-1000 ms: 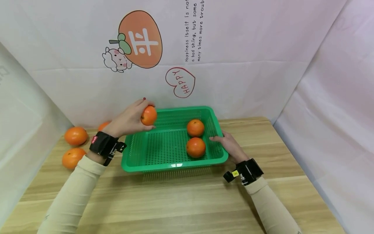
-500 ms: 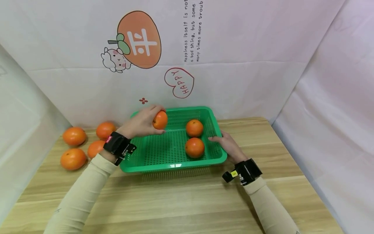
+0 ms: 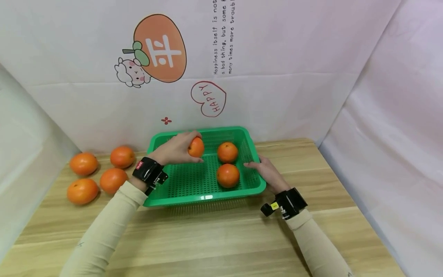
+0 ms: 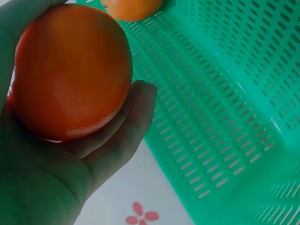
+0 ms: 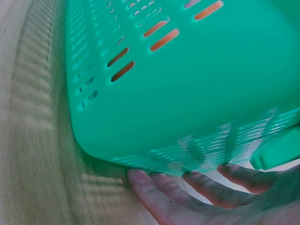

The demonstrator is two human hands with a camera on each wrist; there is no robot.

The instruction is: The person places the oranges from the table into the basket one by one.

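Two pale sleeves [image 3: 100,231] reached in from the lower edge of the head view, each ending at a black wrist camera [image 3: 149,174]. The right hand [image 3: 271,175] gripped the right end of a green basket [image 3: 207,198]; from the head its thumb showed on the inner side of the rim, while the right wrist view alone revealed four fingertips [image 5: 138,177] set against the outside wall, with orange colour showing through the slots. The left hand [image 3: 176,149] held an orange fruit [image 3: 196,147] above the basket, thumb and fingers curled round it; the left wrist view showed the palm and the fingers [image 4: 136,112] behind the fruit, which the head view mostly hid. Inside the basket, on its slotted floor, sat a front fruit [image 3: 228,176] and, just behind it, a back fruit [image 3: 227,152], both towards the right end. The basket stood on a wood-grain table [image 3: 214,246]. Left of it four more fruits [image 3: 82,191] rested on the table in a loose cluster, two nearer and two farther. Beyond the table hung a white cloth [image 3: 294,42], printed with a red flower [image 3: 166,120], a "HAPPY" heart [image 3: 209,99] and, higher up, a large orange cartoon fruit [image 3: 164,48] beside lettering.
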